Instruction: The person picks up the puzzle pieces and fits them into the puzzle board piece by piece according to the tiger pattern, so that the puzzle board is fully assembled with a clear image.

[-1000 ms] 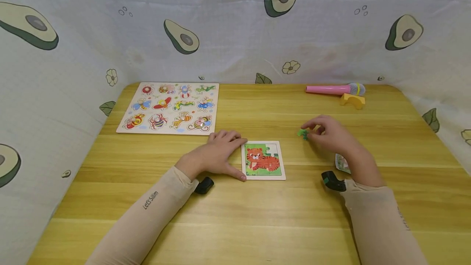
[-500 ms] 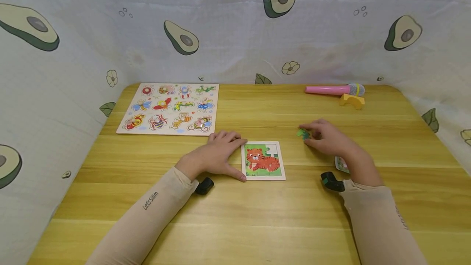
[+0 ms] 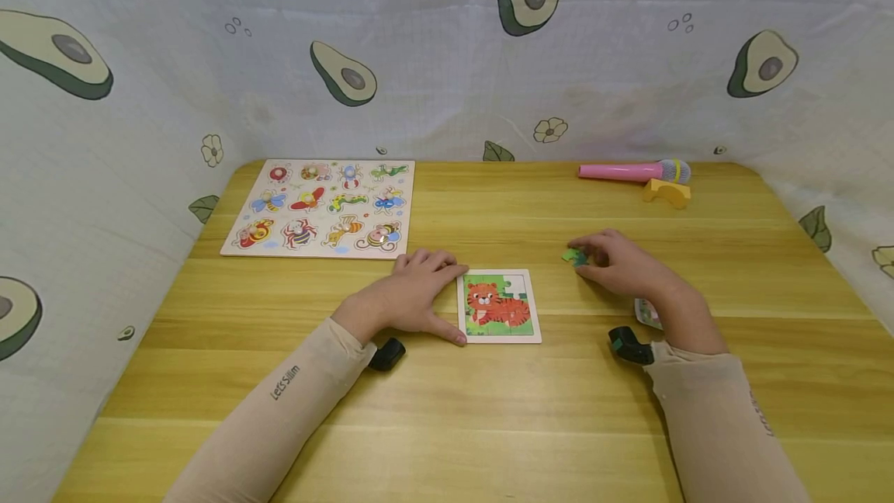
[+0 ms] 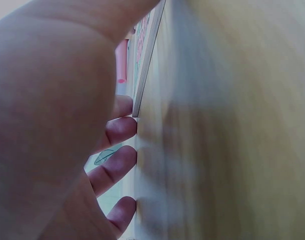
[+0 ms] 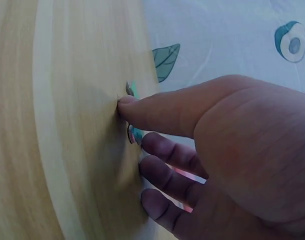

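Note:
In the head view, a small square tiger jigsaw puzzle [image 3: 499,307] lies mid-table, with a white gap at its upper right. My left hand [image 3: 419,293] rests spread at its left side, thumb and forefinger touching the white border; the wrist view has fingertips [image 4: 123,159] against the table. To the right of the puzzle, my right hand [image 3: 618,262] holds a green puzzle piece [image 3: 574,256] between thumb and forefinger, low at the tabletop. From the right wrist, the thumb partly hides that piece [image 5: 136,134]; the other fingers are loosely bent.
An insect peg puzzle board [image 3: 321,209] lies at the back left. Toward the back right are a pink toy microphone [image 3: 621,171] and a yellow arch block [image 3: 667,192]. A small picture card or piece [image 3: 646,312] shows partly under the right wrist. A curtain rises behind the table.
My right thumb and forefinger have shifted slightly on the green piece, which has turned a little at the tabletop. The left hand and tiger puzzle stay in place.

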A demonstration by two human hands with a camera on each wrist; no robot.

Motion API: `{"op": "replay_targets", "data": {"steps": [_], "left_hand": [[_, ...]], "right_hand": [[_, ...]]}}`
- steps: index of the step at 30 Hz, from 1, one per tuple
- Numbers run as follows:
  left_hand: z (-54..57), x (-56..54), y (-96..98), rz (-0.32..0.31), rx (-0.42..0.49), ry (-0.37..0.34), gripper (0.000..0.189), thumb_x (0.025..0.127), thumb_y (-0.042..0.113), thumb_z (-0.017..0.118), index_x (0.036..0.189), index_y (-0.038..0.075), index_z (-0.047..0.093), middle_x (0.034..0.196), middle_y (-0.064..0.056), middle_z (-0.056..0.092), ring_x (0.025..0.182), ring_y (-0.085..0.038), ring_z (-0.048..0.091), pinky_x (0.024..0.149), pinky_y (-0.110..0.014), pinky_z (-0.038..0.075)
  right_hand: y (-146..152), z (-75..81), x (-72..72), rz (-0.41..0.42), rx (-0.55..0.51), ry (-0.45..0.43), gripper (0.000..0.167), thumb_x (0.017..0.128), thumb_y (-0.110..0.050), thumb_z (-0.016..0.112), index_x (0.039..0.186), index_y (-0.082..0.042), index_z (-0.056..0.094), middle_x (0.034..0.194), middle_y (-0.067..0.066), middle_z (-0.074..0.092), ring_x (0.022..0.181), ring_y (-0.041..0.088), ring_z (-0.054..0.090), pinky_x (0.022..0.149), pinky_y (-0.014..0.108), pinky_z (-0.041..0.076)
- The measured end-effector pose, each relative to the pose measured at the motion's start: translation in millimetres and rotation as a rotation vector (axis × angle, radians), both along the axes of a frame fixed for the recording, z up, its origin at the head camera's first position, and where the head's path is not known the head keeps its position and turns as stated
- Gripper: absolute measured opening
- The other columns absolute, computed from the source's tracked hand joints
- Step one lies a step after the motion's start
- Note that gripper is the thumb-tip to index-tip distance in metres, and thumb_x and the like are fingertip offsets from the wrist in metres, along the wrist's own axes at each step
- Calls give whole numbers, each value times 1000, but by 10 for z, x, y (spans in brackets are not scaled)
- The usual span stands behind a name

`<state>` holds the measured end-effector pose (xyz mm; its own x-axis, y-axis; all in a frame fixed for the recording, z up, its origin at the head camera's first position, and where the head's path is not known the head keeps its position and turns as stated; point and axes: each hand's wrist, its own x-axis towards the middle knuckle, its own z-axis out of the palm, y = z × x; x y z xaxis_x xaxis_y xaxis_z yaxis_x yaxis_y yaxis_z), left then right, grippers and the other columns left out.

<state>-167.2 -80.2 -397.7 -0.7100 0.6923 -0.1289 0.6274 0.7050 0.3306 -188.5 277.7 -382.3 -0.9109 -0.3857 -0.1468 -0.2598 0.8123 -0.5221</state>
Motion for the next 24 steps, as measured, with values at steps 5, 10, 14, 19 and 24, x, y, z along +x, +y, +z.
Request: {"op": "replay_targets", "data": {"steps": [5,10,14,19,24], "left_hand": [[-5,0,-4,-4,0,11,111,70,83,67,156,19,37,148,1,37,129,-21,31,101,-45,25],[-8,-1,-6,-7,-3,16,112,70,83,67,157,19,37,149,1,37,130,-22,31,101,-45,25],[-8,-1,-4,-6,-5,14,112,70,83,67,157,19,37,148,1,37,131,-22,31,101,-44,25],[-3,2,-3,-6,-4,11,112,71,83,67,157,19,37,148,1,37,131,-21,30,101,-44,25],[0,2,-5,-7,-1,10,112,70,83,68,157,18,37,148,1,37,130,-21,31,100,-43,25]], "right_hand": [[4,-6,3,-16,-4,5,42,97,-17,68,131,6,59,119,24,54,101,34,49,88,52,42],[-13,-11,7,-59,-2,2,47,97,-29,70,127,6,61,122,25,54,105,37,50,92,56,42],[-35,-32,-5,-89,12,7,49,96,-34,71,124,6,63,123,25,55,107,38,52,95,57,42],[-16,-42,-16,-57,11,20,47,95,-31,72,125,4,65,120,22,58,104,36,53,92,55,43],[39,-6,6,11,-1,20,45,95,-24,73,130,2,64,118,19,57,95,29,49,84,47,43]]}}
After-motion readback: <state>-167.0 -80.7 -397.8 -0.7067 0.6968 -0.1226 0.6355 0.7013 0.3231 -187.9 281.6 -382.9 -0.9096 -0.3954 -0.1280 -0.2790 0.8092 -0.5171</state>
